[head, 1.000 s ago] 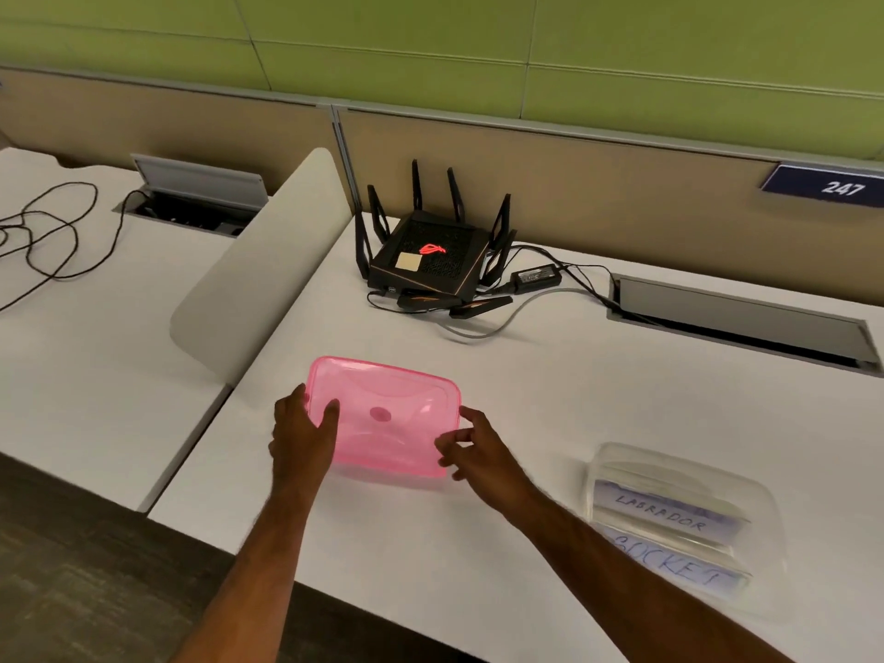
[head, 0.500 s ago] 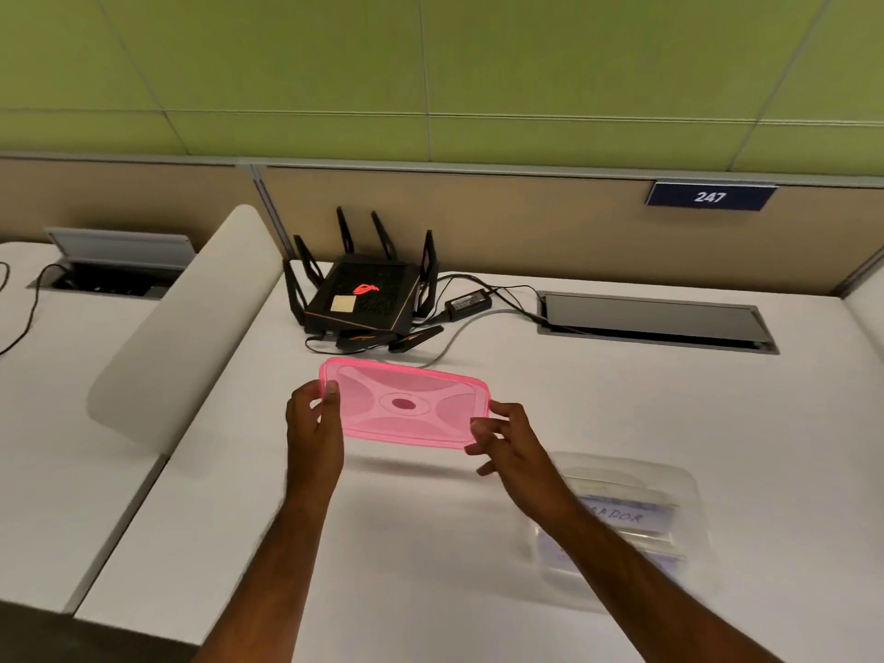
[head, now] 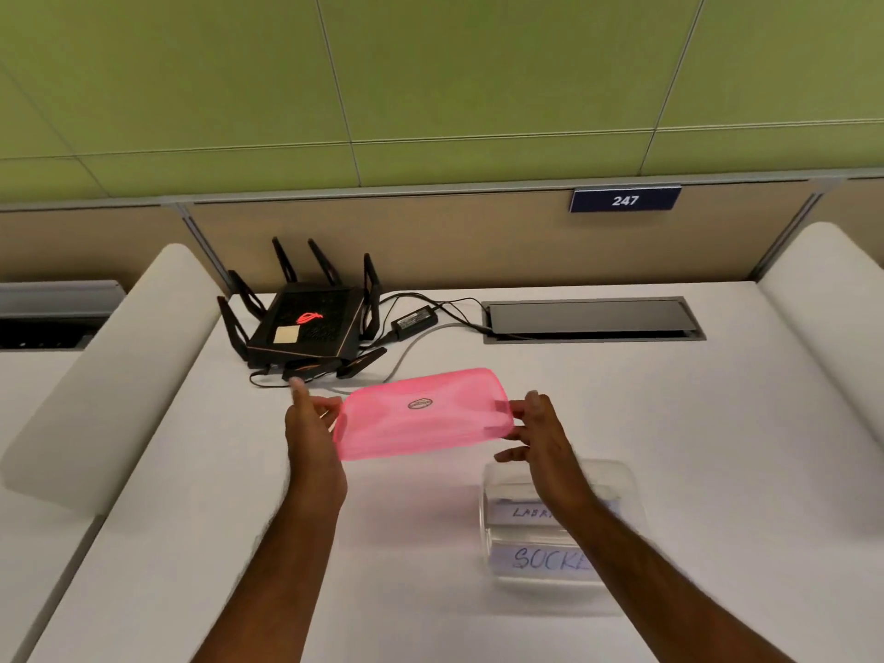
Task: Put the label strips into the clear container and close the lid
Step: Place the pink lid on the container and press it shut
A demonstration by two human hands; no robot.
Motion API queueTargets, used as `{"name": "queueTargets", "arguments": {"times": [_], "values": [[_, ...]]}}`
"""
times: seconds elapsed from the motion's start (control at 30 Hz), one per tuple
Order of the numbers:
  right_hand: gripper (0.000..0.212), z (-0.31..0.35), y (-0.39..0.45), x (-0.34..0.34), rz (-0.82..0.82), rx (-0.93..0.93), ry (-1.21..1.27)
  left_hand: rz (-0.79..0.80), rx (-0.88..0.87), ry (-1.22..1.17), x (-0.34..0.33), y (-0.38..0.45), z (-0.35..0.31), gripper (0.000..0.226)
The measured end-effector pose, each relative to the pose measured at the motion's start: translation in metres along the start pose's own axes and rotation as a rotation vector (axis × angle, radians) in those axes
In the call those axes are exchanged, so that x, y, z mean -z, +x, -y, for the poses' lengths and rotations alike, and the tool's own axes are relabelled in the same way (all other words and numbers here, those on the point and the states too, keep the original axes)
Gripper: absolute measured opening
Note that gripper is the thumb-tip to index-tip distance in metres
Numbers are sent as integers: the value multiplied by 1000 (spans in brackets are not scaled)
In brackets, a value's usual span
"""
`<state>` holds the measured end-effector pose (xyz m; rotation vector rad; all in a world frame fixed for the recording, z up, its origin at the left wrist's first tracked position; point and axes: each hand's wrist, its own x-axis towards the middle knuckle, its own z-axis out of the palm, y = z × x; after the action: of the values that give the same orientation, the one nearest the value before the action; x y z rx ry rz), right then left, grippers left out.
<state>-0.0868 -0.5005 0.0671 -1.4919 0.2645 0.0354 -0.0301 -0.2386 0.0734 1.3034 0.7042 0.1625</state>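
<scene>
A translucent pink lid (head: 421, 413) hangs in the air above the white desk, tilted with its top face toward me. My left hand (head: 311, 423) pinches its left end and my right hand (head: 538, 428) pinches its right end. The clear container (head: 617, 490) stands on the desk below and right of the lid, partly behind my right forearm. Inside it lie white label strips (head: 545, 559) with handwriting; one reads "SOCKE", another starts "LAB".
A black router (head: 306, 327) with antennas sits at the back of the desk, with a power brick (head: 414, 320) and cables beside it. A metal cable hatch (head: 593, 318) is set into the desk at the back right. White dividers (head: 105, 375) flank both sides.
Both hands have lifted the pink lid off the desk, turned it over so its logo side faces up, and carried it right toward the clear container.
</scene>
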Motion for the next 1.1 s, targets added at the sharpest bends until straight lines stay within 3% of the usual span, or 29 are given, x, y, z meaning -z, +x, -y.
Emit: {"name": "queueTargets", "arguments": {"times": [0.17, 0.4, 0.63, 0.77, 1.1], "values": [[34, -4, -3, 25, -45, 14, -62, -11, -92, 187, -16, -14, 6, 25], [19, -10, -7, 55, -91, 2, -116, 65, -154, 225, -27, -33, 19, 28], [39, -25, -9, 85, -136, 9, -238, 237, -101, 248, -33, -43, 48, 39], [34, -33, -15, 102, -153, 19, -321, 310, -25, 232, -37, -48, 68, 44], [28, -70, -38, 147, -189, 11, -430, 284, 106, 299, -44, -59, 122, 35]]}}
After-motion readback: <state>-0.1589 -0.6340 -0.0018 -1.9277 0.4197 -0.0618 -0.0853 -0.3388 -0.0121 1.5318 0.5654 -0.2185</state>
